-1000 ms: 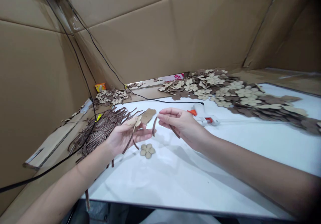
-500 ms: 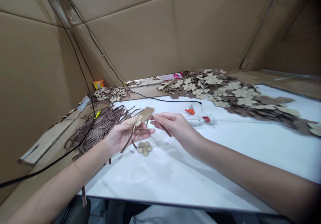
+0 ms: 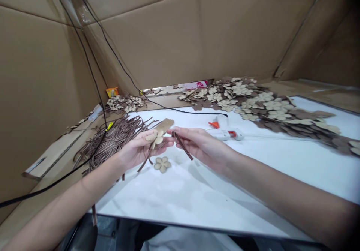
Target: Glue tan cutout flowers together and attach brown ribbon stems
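The left hand (image 3: 137, 152) pinches a tan flower cutout (image 3: 157, 138) trailing brown strips, held above the white table (image 3: 168, 202). The right hand (image 3: 200, 144) pinches a separate brown strip (image 3: 182, 146) between thumb and forefinger. One flower (image 3: 162, 164) lies on the table; a large flower pile (image 3: 253, 102) and a strip bundle (image 3: 112, 142) appear left to work.

Even, diffuse light from above leaves the glossy white bench (image 3: 180, 202) bright, with a pale sheen and only soft grey shadows under the person's forearms (image 3: 270, 172). The tan corrugated cardboard walls (image 3: 157, 44) sit dimmer and warmer, darkening to a vignette in the upper right corner, while the wide lens bows the bench's dark front edge (image 3: 197, 226) and stretches everything near the frame's rim; fine detail looks slightly soft.
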`<state>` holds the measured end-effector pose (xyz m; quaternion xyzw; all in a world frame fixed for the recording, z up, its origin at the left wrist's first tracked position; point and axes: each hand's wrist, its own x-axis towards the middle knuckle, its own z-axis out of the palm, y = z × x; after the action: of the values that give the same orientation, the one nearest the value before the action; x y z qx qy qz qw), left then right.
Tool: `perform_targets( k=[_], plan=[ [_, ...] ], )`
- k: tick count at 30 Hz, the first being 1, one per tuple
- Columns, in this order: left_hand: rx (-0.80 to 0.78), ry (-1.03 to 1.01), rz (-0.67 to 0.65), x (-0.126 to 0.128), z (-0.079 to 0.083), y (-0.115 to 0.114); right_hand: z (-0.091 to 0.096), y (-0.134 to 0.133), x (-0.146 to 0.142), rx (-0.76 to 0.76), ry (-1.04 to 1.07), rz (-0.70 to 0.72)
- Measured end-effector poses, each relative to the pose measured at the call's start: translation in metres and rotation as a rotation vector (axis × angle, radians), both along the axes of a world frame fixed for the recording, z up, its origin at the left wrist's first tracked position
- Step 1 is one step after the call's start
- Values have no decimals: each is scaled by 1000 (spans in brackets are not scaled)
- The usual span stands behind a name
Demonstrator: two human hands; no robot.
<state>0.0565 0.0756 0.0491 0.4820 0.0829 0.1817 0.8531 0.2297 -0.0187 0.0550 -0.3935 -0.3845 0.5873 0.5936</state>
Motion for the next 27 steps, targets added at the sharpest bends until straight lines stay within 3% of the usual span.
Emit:
perform_targets(
  k=[14, 22, 27],
  plan=[
    [33, 5, -65, -4, -1, 1, 3, -4, -1, 28, -103, -36],
    [129, -17, 57, -1, -4, 6, 1, -3, -6, 66, 54, 117],
    [120, 34, 3, 0, -5, -1, -4, -2, -11, 51, 36, 67]
  ],
)
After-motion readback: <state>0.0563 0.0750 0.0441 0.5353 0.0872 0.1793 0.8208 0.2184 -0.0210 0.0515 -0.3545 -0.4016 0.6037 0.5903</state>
